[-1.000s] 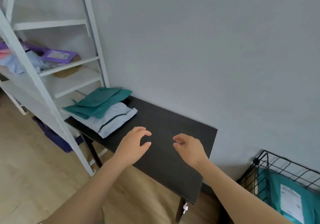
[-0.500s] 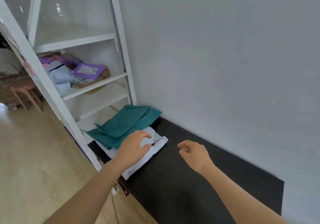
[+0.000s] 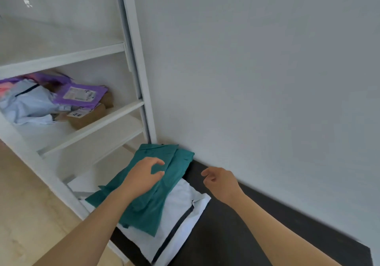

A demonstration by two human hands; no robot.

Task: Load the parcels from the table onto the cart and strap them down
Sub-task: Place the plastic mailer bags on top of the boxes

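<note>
Teal parcels lie atop a white parcel at the left end of the black table, long axis running from wall to near edge, directly under the left hand, half-open and empty; the right hand, loosely curled and empty, hovers beside them.

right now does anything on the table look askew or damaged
Only the stack: the teal parcels lie fanned and skewed across the pale parcel on the black table, corners misaligned and wrinkled. No damage or spill shows.
</note>
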